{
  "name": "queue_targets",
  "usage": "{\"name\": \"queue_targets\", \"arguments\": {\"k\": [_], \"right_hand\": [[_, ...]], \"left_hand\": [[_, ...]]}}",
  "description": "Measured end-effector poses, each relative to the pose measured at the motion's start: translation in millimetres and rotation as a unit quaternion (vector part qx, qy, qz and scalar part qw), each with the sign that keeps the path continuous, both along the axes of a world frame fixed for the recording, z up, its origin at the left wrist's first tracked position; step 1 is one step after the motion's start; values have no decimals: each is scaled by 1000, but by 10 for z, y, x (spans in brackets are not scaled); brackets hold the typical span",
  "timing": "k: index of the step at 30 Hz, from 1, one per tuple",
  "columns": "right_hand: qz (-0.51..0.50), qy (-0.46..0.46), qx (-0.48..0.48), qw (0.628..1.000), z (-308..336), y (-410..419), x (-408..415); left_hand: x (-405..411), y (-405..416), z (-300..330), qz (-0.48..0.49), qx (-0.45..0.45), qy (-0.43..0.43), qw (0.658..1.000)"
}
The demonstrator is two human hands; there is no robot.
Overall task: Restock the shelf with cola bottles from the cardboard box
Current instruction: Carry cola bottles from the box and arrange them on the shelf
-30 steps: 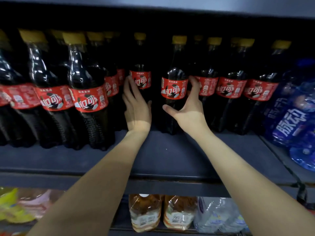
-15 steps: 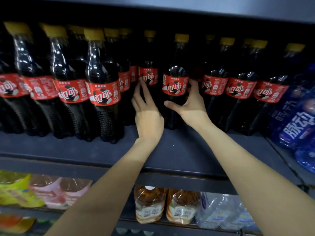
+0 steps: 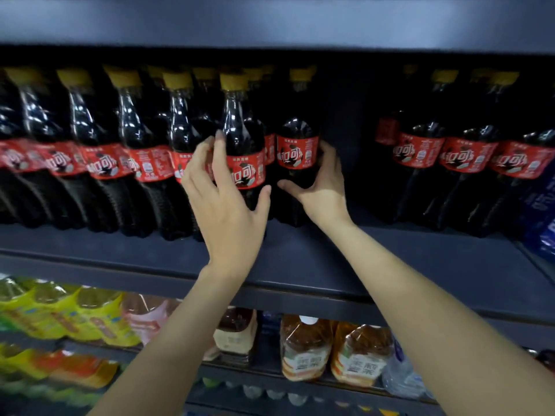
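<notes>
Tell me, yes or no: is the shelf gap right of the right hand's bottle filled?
No: right of the red-labelled cola bottle held by the right hand, the dark shelf stands bare.

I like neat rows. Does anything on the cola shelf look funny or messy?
Yes: a dark gap breaks the cola row, right of the bottle the right hand holds. Nothing looks spilled or fallen; every bottle stands upright.
</notes>
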State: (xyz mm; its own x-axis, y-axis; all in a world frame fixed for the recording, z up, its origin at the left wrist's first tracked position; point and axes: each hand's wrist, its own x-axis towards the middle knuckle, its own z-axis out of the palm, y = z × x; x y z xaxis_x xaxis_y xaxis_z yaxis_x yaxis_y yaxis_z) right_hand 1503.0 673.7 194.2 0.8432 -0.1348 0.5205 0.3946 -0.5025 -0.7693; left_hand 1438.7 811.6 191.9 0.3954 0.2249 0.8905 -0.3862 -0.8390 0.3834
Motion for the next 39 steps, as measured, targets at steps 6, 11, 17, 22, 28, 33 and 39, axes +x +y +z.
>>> {"name": "queue_targets", "arguments": {"k": [6, 11, 17, 22, 28, 33, 39], "right_hand": [[46, 49, 0, 998, 24, -79, -133], [-176, -88, -90, 976, 53, -527, -540], [-342, 7, -3, 940, 120, -953, -420], [-432, 73, 35, 898, 260, -773, -110], [-462, 68, 130, 875, 344, -676, 48], [-323, -20, 161, 932, 187, -626, -397], [-101, 35, 132, 986, 131, -220, -787]], "left_hand": [[37, 20, -9, -27, 3, 20, 999], [57, 36, -23, -27, 19, 26, 999], [75, 50, -50, -17, 25, 30, 999], [97, 58, -63, -18, 34, 39, 999], [132, 89, -101, -25, 47, 36, 998], [149, 95, -116, -43, 39, 34, 998], [111, 138, -84, -49, 49, 40, 997]]}}
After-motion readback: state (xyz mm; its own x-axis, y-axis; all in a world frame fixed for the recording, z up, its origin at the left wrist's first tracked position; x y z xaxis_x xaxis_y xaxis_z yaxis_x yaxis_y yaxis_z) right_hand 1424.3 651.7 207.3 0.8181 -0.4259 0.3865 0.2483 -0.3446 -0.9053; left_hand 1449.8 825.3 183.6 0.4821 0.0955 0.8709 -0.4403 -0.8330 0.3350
